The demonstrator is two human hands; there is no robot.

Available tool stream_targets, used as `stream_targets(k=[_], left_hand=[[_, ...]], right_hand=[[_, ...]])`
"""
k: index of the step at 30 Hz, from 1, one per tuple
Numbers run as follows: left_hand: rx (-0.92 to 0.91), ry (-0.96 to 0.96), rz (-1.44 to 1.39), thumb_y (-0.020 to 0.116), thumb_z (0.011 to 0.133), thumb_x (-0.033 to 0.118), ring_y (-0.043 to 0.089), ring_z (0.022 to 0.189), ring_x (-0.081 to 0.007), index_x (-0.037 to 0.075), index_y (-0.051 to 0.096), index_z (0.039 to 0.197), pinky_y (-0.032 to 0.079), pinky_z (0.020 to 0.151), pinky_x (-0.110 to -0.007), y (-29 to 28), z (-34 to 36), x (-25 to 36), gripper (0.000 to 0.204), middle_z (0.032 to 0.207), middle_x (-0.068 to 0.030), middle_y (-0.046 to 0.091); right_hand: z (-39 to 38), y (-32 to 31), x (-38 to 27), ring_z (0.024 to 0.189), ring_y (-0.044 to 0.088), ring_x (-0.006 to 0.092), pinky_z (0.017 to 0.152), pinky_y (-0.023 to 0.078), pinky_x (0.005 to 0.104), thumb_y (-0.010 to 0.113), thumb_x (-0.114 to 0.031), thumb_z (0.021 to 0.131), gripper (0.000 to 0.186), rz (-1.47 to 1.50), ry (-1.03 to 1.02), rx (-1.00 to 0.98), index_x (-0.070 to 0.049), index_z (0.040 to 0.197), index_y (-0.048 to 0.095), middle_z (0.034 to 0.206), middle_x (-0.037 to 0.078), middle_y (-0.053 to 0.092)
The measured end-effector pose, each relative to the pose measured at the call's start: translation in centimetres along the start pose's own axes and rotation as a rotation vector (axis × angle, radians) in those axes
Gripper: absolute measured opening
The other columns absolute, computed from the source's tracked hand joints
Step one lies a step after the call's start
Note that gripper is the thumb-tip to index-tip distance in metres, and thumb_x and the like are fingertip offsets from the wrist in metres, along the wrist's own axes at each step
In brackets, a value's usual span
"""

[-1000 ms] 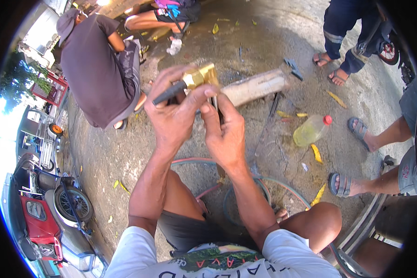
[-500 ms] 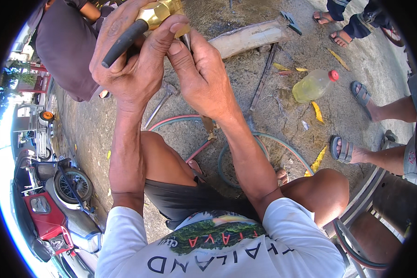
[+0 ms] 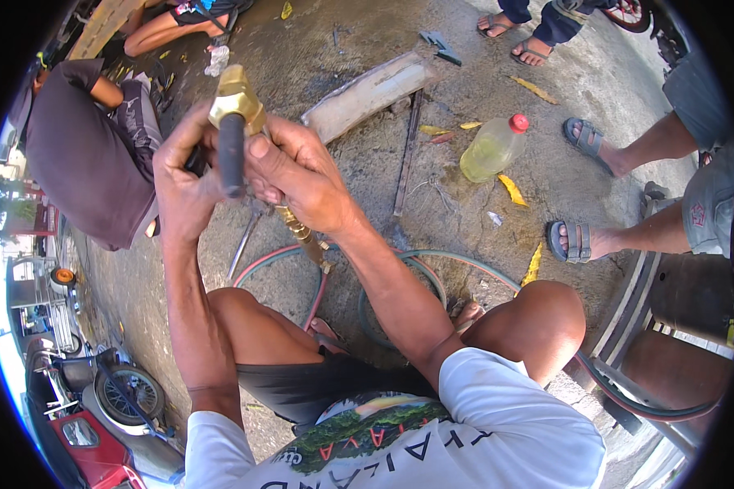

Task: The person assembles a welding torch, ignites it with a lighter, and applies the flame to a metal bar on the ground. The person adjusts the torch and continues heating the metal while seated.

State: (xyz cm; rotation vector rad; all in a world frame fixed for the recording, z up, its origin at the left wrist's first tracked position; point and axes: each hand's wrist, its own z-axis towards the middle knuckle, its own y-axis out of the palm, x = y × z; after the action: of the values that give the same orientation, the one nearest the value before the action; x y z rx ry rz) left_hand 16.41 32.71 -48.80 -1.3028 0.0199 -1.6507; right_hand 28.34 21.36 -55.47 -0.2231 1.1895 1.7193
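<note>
A gas torch with hoses, its brass head (image 3: 238,102) up near me and a dark nozzle (image 3: 232,155) pointing back toward me, is raised in front of me. My right hand (image 3: 306,175) closes round the torch just behind the head, thumb along the near side. Curled in beside the nozzle, my left hand (image 3: 183,175) grips at the torch too; its fingertips are partly hidden and blurred. Brass fittings (image 3: 295,226) show below my right hand, leading down to the red and blue-green hoses (image 3: 432,254) coiled on the ground between my feet.
A hammer (image 3: 243,244) lies left of the hoses. Beyond are a pale slab (image 3: 371,91), a metal bar (image 3: 408,155) and a plastic bottle (image 3: 493,149) of yellowish liquid. A crouching person (image 3: 86,155) is at left; sandalled people stand at right. A motorbike (image 3: 126,395) is lower left.
The torch and both hands have come lower and nearer to me, and the nozzle has swung to point more straight at me. My view has shifted, showing more of the far ground.
</note>
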Motion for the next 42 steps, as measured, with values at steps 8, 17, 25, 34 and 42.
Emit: stream_targets(k=[8,17,25,34,42], left_hand=[[-0.116,0.22,0.007,0.084,0.07,0.008,0.061,0.092,-0.0136,0.001,0.072,0.118,0.047,0.073,-0.028,1.2,0.6,3.9,0.05,0.111,-0.0099,0.072],[-0.203,0.243,0.061,0.088,0.067,0.014,0.064,0.082,-0.0198,0.003,0.08,0.094,0.049,0.074,-0.036,-0.8,0.0,2.5,0.03,0.087,-0.0085,0.076],[-0.095,-0.081,-0.089,0.09,0.067,0.014,0.058,0.066,-0.0128,0.0,0.074,0.08,0.043,0.06,-0.03,0.6,0.4,1.2,0.025,0.07,-0.0037,0.065],[0.007,-0.064,-0.18,0.072,0.077,0.004,0.05,0.065,-0.005,0.001,0.063,0.075,0.042,0.057,-0.029,4.7,3.2,-2.6,0.01,0.067,0.0029,0.062],[-0.16,-0.154,-0.15,0.073,0.076,0.002,0.051,0.069,-0.0064,0.002,0.063,0.078,0.044,0.062,-0.03,5.3,4.9,-2.8,0.011,0.07,0.001,0.062]], right_hand=[[0.0,-0.7,3.6,0.053,0.044,0.0053,0.049,0.035,0.0217,0.045,-0.066,0.101,0.065,0.196,0.09,-0.243,-0.004,0.087,0.059,0.067,-0.001,0.049],[-0.4,0.9,6.5,0.062,0.053,0.0161,0.056,0.043,0.0315,0.048,-0.062,0.093,0.061,-0.16,0.082,-0.176,-0.003,0.09,0.061,0.068,0.003,0.052],[1.1,-4.6,-4.0,0.08,0.067,0.0321,0.078,0.054,0.0406,0.054,-0.043,0.102,0.046,-0.927,0.257,-0.02,0.001,0.107,0.068,0.087,0.017,0.069],[5.9,3.6,-10.0,0.08,0.073,0.0416,0.072,0.057,0.0488,0.069,-0.032,0.092,0.041,-1.854,0.152,-0.33,0.009,0.098,0.067,0.079,0.026,0.07],[5.6,0.6,-10.5,0.068,0.069,0.0467,0.064,0.053,0.0549,0.057,-0.035,0.1,0.045,-1.819,0.162,-0.372,0.011,0.099,0.062,0.069,0.03,0.066]])
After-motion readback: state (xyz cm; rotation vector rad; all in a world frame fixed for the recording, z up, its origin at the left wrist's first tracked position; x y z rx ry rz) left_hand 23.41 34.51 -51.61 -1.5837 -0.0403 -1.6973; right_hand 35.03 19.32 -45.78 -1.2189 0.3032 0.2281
